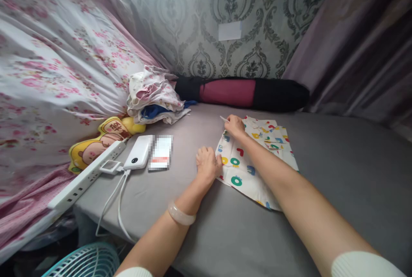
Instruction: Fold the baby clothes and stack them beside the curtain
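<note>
A white cloth piece [236,170] printed with colourful letters and shapes, which looks like a folded garment, lies on the grey bed sheet [154,208]. My left hand [208,163] is at its left edge, fingers curled and thumb against the fabric, closed on that edge. Higher up, at the far left corner, my right hand [234,126] pinches the cloth. A small white tip pokes out left of those fingers; whether it is a strap or a corner, I cannot make out. The right forearm covers part of the fabric. Smaller folded parts lie at its upper right.
To the left lie a phone [161,152], a white power bank [139,152] with cables, a power strip [86,176] and a yellow cushion [93,146]. Folded clothes [156,94] and a black-and-maroon roll [228,92] sit along the wall. A fan [86,262] stands below the bed edge.
</note>
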Available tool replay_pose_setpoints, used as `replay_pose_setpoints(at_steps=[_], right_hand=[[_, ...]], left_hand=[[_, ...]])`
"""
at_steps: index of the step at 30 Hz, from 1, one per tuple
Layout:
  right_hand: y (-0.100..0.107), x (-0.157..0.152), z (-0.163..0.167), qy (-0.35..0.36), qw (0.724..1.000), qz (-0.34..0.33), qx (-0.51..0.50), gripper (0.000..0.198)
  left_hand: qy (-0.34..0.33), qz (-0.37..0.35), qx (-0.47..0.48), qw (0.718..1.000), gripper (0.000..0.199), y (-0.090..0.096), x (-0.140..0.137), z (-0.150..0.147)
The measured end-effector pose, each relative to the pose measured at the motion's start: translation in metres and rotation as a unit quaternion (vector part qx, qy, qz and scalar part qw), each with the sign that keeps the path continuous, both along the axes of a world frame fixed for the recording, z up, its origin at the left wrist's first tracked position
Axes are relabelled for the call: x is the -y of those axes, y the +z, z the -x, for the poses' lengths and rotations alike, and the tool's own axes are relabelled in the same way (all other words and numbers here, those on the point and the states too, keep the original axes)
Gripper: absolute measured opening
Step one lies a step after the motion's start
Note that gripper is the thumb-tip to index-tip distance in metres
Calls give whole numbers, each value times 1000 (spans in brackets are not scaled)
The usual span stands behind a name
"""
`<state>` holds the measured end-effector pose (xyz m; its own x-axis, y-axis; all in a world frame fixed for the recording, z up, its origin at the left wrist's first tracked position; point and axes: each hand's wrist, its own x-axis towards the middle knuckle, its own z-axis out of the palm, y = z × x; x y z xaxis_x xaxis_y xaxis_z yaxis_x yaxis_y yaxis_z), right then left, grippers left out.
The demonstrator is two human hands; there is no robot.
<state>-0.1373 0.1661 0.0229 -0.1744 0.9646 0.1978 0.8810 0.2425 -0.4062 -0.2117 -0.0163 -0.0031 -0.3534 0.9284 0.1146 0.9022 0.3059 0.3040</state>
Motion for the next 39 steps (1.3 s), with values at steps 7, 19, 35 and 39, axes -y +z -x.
replay_pose_setpoints(at_steps=[7,19,35,39], right_hand=[[11,-20,-38,-22,994,-10,-104,15],[5,-29,-92,-61,980,-3,-187,24],[-5,-19,-122,-82,981,16,-174,27],[-10,-19,-126,-81,978,27,-191,30]], left_hand=[[-1,6,47,999,21,0,-1,2],[-94,-119,316,936,14,6,1,-13],[-191,-81,361,909,17,15,12,-29],[-212,-63,357,907,25,14,14,-30]])
